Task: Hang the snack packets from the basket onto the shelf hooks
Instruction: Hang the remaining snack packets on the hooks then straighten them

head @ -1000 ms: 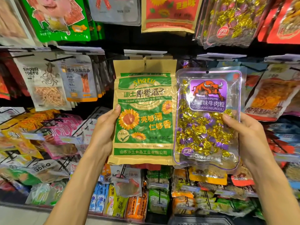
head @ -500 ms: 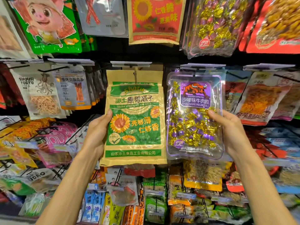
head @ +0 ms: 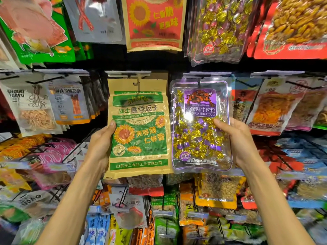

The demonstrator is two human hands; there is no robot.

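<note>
The left hand (head: 100, 145) grips the left edge of a tan paper packet with a green sunflower label (head: 139, 131), thumb pressed on the front and fingers hidden behind it. Its writing reads "Shatu", "沙土原香瓜子", "壳够薄 仁够香" and, along the bottom band, "山东沙土食品工业有限公司". The punched hole in its top sits at a metal shelf hook (head: 136, 83); whether the hook is fully through cannot be told.

The right hand (head: 238, 143) grips the right edge of a clear plastic packet of gold and purple wrapped sweets (head: 198, 138), thumb on the front. Its purple label with a bull reads "沙嗲味牛肉粒" and "DIAWEINIUROULI", the first letters lost in glare. A black hook prong (head: 199, 83) crosses its top edge.

The two packets hang side by side, edges nearly touching, in the middle row of the shelf. To the left hangs a white packet with a squid drawing (head: 31, 106) marked "SHOUSI YOUYU". Above hangs a red sunflower packet (head: 154, 23) reading "仁香脆 更美味"
</note>
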